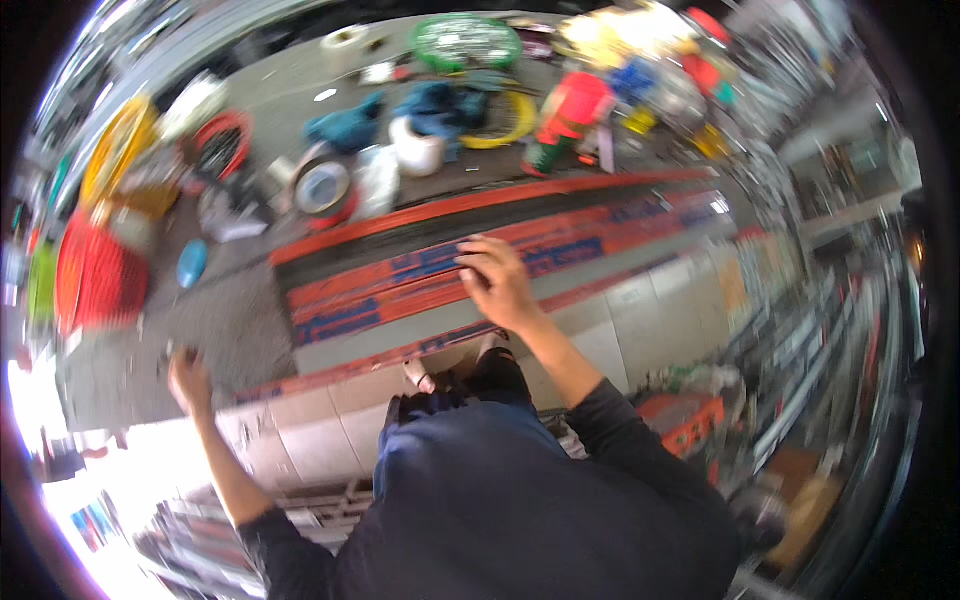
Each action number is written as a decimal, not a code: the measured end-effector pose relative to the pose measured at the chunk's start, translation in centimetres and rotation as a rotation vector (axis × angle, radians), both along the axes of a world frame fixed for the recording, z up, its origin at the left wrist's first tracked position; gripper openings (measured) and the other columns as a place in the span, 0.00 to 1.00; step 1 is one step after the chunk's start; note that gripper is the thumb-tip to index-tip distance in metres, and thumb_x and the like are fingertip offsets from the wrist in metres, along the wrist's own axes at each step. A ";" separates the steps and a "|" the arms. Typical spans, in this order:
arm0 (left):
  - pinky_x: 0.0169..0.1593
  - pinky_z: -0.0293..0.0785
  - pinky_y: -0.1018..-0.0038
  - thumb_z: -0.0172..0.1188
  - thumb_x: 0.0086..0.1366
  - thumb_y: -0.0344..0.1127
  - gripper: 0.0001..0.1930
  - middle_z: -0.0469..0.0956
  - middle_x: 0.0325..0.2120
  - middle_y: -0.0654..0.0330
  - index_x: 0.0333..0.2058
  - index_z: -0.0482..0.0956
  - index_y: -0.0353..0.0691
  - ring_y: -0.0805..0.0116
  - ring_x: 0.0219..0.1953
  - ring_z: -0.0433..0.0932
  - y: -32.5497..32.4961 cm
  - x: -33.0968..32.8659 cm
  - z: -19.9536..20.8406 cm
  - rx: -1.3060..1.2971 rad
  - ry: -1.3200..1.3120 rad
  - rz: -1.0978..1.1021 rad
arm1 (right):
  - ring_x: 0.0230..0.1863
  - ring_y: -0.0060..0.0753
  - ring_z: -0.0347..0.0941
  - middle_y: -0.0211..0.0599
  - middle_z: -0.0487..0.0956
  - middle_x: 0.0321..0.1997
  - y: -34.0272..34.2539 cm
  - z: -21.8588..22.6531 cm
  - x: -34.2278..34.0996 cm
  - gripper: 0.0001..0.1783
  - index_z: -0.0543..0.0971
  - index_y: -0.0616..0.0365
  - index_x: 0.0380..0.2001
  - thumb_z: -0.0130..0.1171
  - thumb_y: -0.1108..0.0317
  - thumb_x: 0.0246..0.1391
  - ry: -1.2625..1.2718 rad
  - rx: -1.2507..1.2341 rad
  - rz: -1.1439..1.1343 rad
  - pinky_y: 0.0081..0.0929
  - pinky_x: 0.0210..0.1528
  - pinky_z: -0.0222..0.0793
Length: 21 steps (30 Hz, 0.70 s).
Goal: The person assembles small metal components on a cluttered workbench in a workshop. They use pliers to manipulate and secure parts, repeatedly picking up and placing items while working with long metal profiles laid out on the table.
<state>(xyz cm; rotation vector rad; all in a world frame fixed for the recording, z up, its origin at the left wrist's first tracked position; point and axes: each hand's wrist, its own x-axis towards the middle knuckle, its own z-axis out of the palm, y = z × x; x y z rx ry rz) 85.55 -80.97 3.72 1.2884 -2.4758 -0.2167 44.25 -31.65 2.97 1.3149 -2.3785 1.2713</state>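
Long flat bars [370, 290], which look like profiles in orange film with blue print, lie across the workbench in front of me. Over them hovers my right hand [497, 285], its fingers loosely bent and apart with nothing visible in them. Whether its fingertips touch the film I cannot tell. My left hand [190, 382] is farther left, above the grey bench top [235, 335] near its front edge. Its fingers look curled together, but motion blurs them and whatever they hold is too small to make out.
A red basket [100, 275] and a yellow basket [115, 150] stand at the left. Behind the bars are tape rolls [323, 188], blue gloves [345, 122], a yellow ring [515, 120] and a green basket [466, 42]. Metal lengths [815, 360] are stacked at the right.
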 end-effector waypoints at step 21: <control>0.29 0.69 0.77 0.69 0.77 0.35 0.07 0.69 0.22 0.72 0.41 0.81 0.40 0.83 0.21 0.65 -2.4 0.6 1.8 0.779 0.690 0.071 | 0.61 0.55 0.78 0.44 0.84 0.55 -14.4 2.7 2.7 0.15 0.87 0.58 0.50 0.72 0.70 0.61 0.107 -0.049 0.074 0.51 0.66 0.74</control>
